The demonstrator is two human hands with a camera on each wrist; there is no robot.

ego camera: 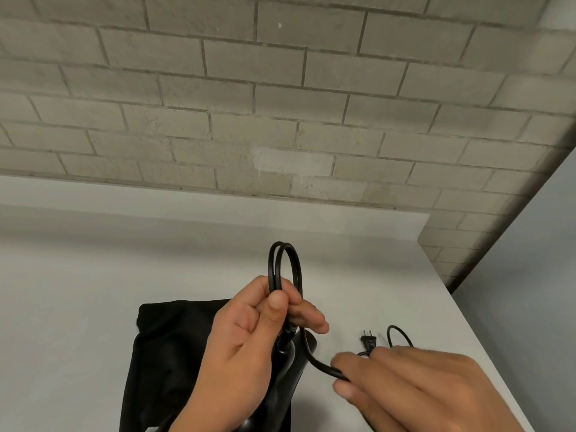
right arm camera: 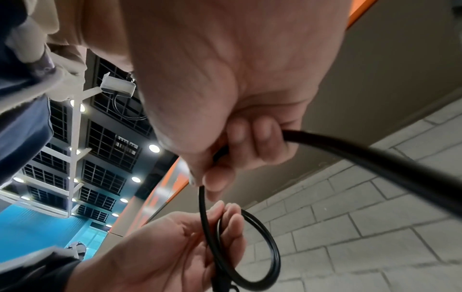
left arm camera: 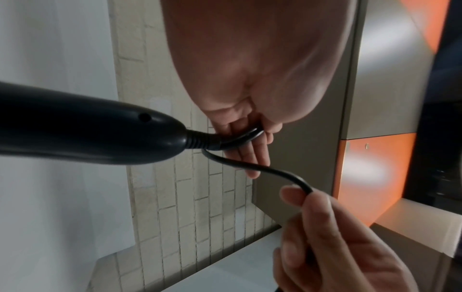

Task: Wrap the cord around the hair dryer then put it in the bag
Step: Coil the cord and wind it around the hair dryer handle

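A black hair dryer (ego camera: 285, 366) stands handle-up over the black bag (ego camera: 165, 357) on the white table (ego camera: 78, 291). Its handle (left arm camera: 87, 134) fills the left of the left wrist view. My left hand (ego camera: 258, 332) pinches a double loop of the black cord (ego camera: 285, 263) between thumb and fingers, just above the handle's end. From that loop the cord (left arm camera: 262, 168) runs down to my right hand (ego camera: 405, 385), which pinches it between thumb and forefinger. The plug (ego camera: 367, 339) and a small loop of slack lie on the table beyond the right hand.
A pale brick wall (ego camera: 280, 104) rises behind the table. The table's right edge (ego camera: 467, 313) runs diagonally close to the plug. Bare tabletop lies to the left of the bag.
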